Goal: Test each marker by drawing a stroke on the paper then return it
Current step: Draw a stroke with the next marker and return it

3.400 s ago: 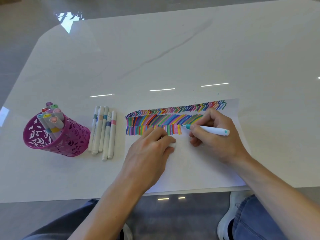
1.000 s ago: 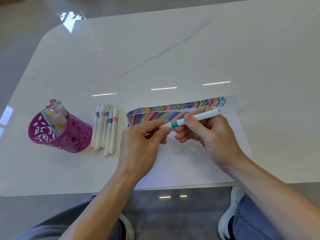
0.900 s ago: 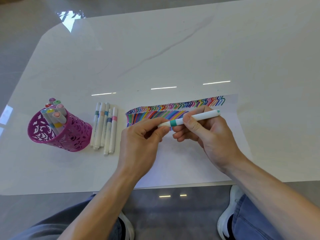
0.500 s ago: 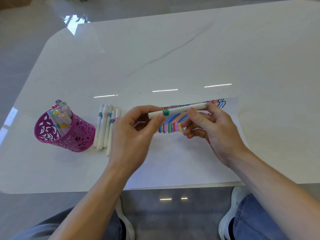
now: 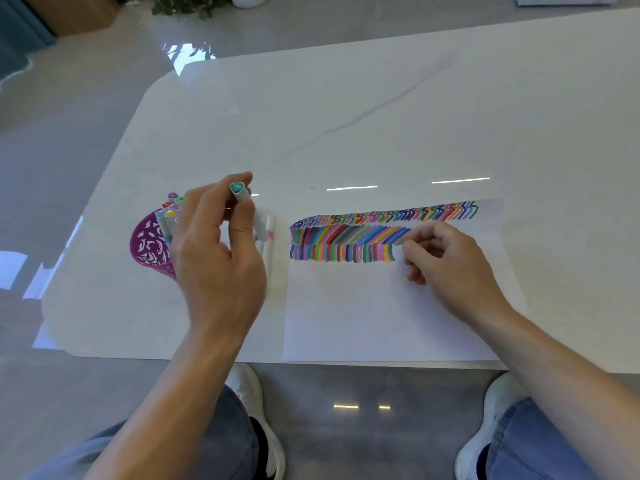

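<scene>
Marker [image 5: 241,193] with a teal end cap is in the left hand [image 5: 218,251], held above the left part of the desk [image 5: 381,116], over the gap between the cup [image 5: 147,249] and the paper [image 5: 381,313]. Its teal end points up and away from the person, and only this short upper part shows; the rest is hidden behind the hand. The left fingers [image 5: 242,220] are curled round the white barrel, with the thumb pressed along its near side. The pink cut-out cup stands just left of this hand, partly covered by it, and other markers [image 5: 171,206] with coloured caps stick out of its top. A few loose markers [image 5: 268,237] lie side by side on the desk between the cup and the left edge of the paper, mostly hidden behind the hand. The paper lies flat at the near edge of the desk, and bands of short coloured strokes [image 5: 346,241] run across its far part. The right hand [image 5: 450,265] rests on the paper at the right end of the strokes, its fingers [image 5: 415,251] loosely curled and grasping nothing. Below the desk edge, two white shoes [image 5: 252,393] stand on the grey floor [image 5: 363,445].
</scene>
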